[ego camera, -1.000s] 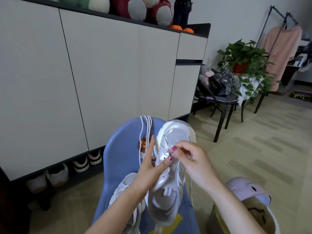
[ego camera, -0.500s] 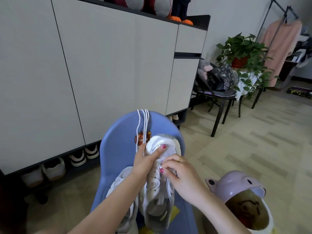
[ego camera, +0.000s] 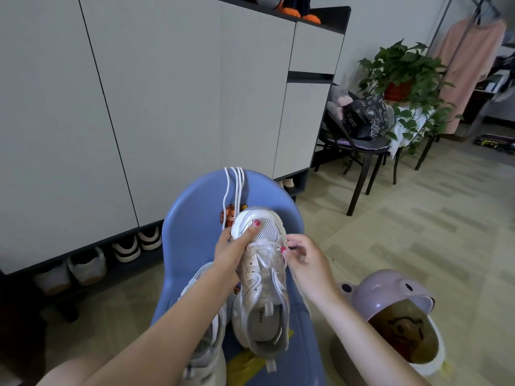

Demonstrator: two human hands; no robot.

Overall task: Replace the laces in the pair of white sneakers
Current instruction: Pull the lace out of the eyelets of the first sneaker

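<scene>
A tall white cabinet (ego camera: 167, 107) with flat doors fills the left and the middle of the view, and in the open gap under it several pairs of shoes (ego camera: 92, 263) stand in a row. The floor (ego camera: 418, 232) is covered with pale patterned tiles. At the right stand a dark metal chair (ego camera: 367, 151) with a black printed bag (ego camera: 362, 118) on its seat, a green potted plant (ego camera: 404, 71) just behind it, and a clothes rack with a pink garment (ego camera: 468, 68) far back.

In the centre a blue plastic chair (ego camera: 195, 218) faces the person. Spare white laces (ego camera: 237, 188) hang over the top of its backrest. To the right of it, on the floor, is a pale purple bin (ego camera: 390, 296) with an animal face on its lid; the lid is tipped open.

One white sneaker (ego camera: 262, 280) is held up over the blue seat, toe pointing away, opening toward the camera. The second white sneaker (ego camera: 206, 330) lies on the seat, just beside it at the left and partly hidden by the forearm.

The left hand (ego camera: 234, 252) grips the toe part of the raised sneaker from the left, thumb curled over the mesh. The right hand (ego camera: 303, 260) is at the right side of the eyelets, its fingers close together and pinching what seems to be the end of a lace (ego camera: 264, 243) that crosses the lowest eyelets; the tip itself is too small to see clearly.
</scene>
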